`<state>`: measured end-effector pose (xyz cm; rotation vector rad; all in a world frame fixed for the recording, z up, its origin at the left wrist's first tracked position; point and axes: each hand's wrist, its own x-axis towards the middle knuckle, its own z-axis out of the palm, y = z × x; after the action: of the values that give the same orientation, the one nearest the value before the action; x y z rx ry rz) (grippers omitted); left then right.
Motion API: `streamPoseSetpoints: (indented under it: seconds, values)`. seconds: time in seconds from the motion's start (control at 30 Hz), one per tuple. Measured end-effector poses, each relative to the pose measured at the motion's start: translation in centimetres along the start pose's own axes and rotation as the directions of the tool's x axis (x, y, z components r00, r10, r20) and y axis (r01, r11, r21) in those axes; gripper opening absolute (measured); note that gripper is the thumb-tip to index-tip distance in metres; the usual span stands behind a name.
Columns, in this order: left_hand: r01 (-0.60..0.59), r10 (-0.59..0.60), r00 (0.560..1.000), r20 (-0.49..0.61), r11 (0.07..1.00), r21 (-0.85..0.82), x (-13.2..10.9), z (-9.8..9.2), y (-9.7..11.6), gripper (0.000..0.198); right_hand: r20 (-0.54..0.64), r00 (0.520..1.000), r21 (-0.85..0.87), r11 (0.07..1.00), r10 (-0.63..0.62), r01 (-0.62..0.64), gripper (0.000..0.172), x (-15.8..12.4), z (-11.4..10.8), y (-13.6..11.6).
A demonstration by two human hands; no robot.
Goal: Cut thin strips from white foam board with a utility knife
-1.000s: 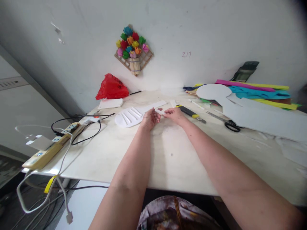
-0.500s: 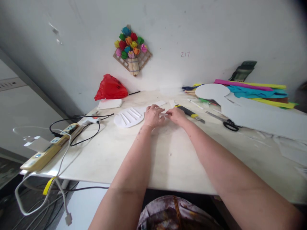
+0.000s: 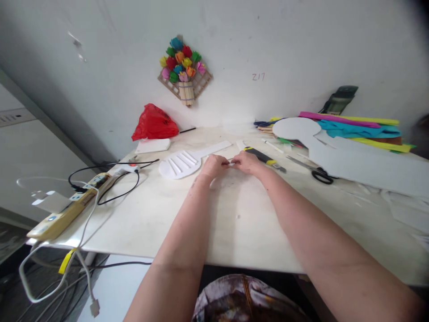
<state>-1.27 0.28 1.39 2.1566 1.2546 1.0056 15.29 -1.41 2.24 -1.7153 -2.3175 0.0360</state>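
Both hands meet over the middle of the pale table, fingertips nearly touching. My left hand [image 3: 216,166] is closed, pinching one end of a small white strip [image 3: 231,163]. My right hand [image 3: 246,162] pinches the same strip from the other side; most of it is hidden by the fingers. Left of my hands lies a round white foam-board paddle [image 3: 180,165] with several narrow white strips across its face and a handle [image 3: 216,147] pointing right. Just beyond my right hand is a black and yellow utility knife [image 3: 264,157].
Scissors [image 3: 310,169], a white pen [image 3: 273,146] and large white board pieces [image 3: 365,161] lie at right, before coloured paper [image 3: 358,127]. At left are a power strip [image 3: 72,210] with cables and a red plastic bag [image 3: 155,123]. Flower decoration [image 3: 182,67] hangs on the wall.
My left hand has drawn back and its fingers have closed in, uncovering more of the paddle's handle. My right hand has barely shifted and still pinches.
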Motion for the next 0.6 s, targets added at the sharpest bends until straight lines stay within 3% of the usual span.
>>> streamPoseSetpoints:
  seconds: [0.37, 0.6]
  values:
    - [0.184, -0.181, 0.983, 0.037, 0.98, -0.081, 0.0, 0.4, -0.9, 0.006, 0.006, 0.993, 0.048, 0.992, -0.116, 0.116, 0.029, 0.5, 0.2, 1.3]
    - [0.319, -0.318, 0.947, 0.043, 0.918, -0.236, 0.3, 0.2, -1.2, 0.008, -0.066, 0.977, -0.054, 0.978, -0.203, 0.199, 0.035, 0.1, -0.4, 0.5]
